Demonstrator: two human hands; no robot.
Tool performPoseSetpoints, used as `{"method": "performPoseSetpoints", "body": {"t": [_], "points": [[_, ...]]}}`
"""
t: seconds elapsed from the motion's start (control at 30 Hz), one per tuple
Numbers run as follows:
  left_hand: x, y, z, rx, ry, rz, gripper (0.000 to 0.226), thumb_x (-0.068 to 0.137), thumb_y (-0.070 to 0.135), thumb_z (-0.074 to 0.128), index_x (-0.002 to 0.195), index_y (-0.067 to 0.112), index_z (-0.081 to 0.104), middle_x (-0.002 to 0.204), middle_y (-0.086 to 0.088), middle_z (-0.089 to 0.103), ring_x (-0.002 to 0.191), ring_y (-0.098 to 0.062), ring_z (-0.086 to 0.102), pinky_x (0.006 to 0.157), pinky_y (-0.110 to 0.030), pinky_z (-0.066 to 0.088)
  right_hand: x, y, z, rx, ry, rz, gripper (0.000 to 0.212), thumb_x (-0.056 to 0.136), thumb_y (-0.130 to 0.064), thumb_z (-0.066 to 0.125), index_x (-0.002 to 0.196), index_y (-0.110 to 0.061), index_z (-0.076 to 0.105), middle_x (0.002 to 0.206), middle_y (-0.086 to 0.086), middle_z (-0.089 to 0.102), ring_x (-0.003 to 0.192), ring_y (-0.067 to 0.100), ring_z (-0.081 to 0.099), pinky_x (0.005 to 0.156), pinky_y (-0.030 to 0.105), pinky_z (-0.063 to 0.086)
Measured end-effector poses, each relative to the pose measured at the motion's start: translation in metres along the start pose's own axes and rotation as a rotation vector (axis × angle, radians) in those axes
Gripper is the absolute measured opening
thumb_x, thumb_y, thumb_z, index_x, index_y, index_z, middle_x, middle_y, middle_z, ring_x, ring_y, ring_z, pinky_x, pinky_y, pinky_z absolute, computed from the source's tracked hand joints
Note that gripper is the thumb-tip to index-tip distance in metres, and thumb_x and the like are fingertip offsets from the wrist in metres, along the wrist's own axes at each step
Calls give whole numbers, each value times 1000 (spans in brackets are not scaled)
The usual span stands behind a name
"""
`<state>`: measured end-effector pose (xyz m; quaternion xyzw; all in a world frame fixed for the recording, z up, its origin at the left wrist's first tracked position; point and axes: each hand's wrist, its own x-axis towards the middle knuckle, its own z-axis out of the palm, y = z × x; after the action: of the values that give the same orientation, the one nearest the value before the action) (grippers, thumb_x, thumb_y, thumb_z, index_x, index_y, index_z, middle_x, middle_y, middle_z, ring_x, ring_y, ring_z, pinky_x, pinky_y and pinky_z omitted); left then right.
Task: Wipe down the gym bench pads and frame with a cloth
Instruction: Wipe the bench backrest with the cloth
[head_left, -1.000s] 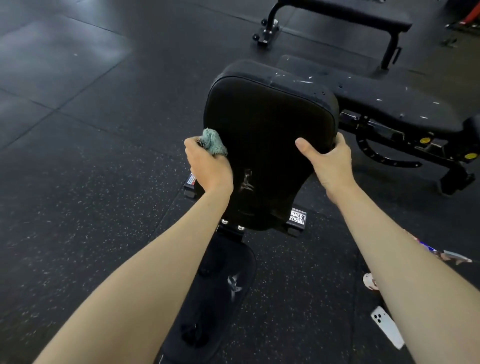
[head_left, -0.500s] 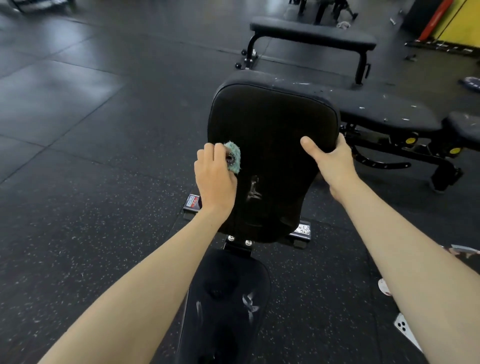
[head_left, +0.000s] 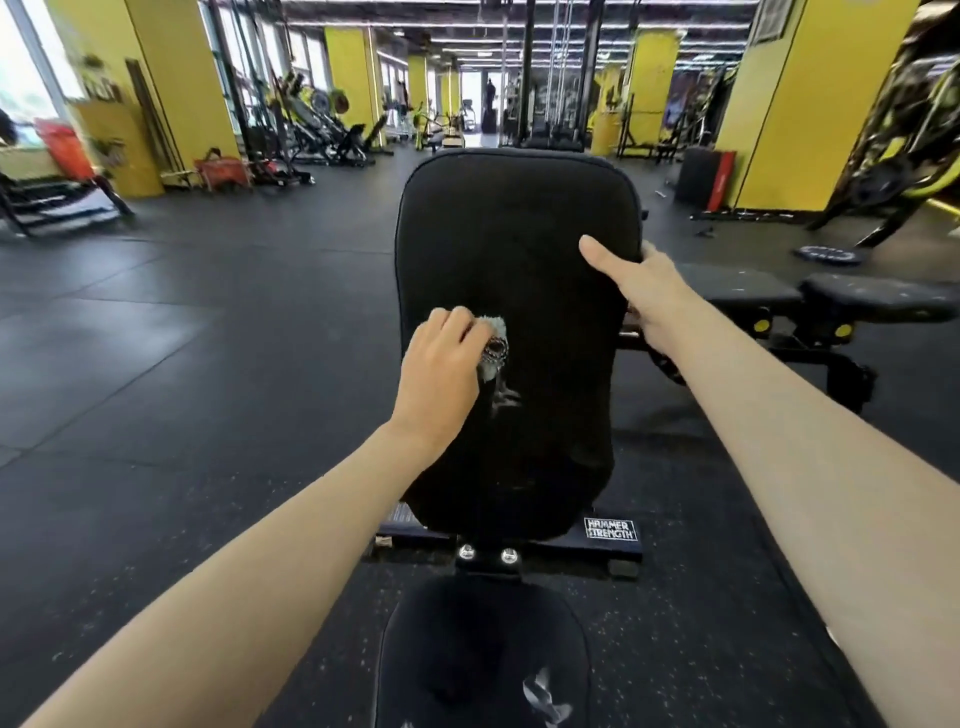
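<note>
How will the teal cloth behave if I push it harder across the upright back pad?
Probably floppy: the cloth is bunched into a wad inside the left hand, only a ragged edge showing. Likely light, since curled fingers alone hold it. It may snag on the scuffed patch of the back pad just below it.

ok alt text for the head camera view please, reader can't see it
A person's left hand holds a small teal cloth against the raised black back pad of a gym bench, while the right hand grips the pad's right edge. The seat pad lies below.
</note>
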<state>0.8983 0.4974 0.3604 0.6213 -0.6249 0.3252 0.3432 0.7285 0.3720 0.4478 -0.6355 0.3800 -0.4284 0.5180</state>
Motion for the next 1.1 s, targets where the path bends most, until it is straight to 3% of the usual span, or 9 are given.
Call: {"method": "performPoseSetpoints", "body": {"t": [0.1,0.27,0.33,0.4,0.47,0.57,0.73,0.93,1.1], "points": [[3,-4,-5,-81,25,60,43,62,-19,63,100,1,67,91,-12,59,82,-29,54,63,-31,47,-6,7,5,43,76,-74,77,83,-53,67,145,-23,34,134,-4,49,120,16,49,93,31,43],[55,-5,-13,-151,296,-143,41,72,-13,51,107,3,64,99,-14,55,92,-29,48,65,-26,39,-46,63,26,68,308,-198,67,97,-45,49,153,-22,19,150,-1,35,137,15,35,105,27,30],[54,-3,-4,-101,292,-79,44,69,-18,52,105,3,65,96,-13,56,88,-31,49,63,-28,42,-67,93,37,-161,434,-278,62,99,-36,49,153,-20,21,157,1,26,144,16,24,113,29,23],[38,-1,7,-58,238,67,45,64,-22,55,101,2,66,91,-12,57,86,-29,48,58,-32,49,-82,117,45,-643,530,-473,59,101,-27,45,153,-14,22,160,5,18,147,19,15,120,37,16],[20,0,13,-21,153,186,44,60,-22,63,96,3,67,88,-9,58,83,-25,47,53,-25,45,-87,133,51,-1019,511,-670,53,101,-24,37,151,-9,28,159,10,20,147,21,17,120,41,16],[10,0,10,-22,50,221,43,56,-19,70,92,6,69,83,-5,57,77,-22,53,50,-16,32,-88,137,54,-1286,425,-698,50,98,-25,39,144,-4,41,153,13,35,140,23,37,115,41,27],[45,1,-20,-98,145,222,39,66,-20,61,100,0,66,89,-13,57,82,-30,54,48,-27,40,-87,129,57,-1406,348,-577,68,80,-20,72,139,1,46,147,18,41,134,28,45,111,44,29],[80,-7,-20,-85,219,40,39,71,-18,60,106,0,63,101,-16,55,94,-33,48,52,-28,36,-87,124,53,-1504,284,-510,80,68,-18,79,138,1,47,146,20,43,132,28,47,109,46,35],[44,-8,0,14,0,437,43,60,-10,75,100,3,65,95,-9,57,89,-23,42,40,-24,41,-91,117,54,-1521,215,-497,76,86,-18,59,150,0,21,159,18,15,146,27,22,117,45,14]]}}
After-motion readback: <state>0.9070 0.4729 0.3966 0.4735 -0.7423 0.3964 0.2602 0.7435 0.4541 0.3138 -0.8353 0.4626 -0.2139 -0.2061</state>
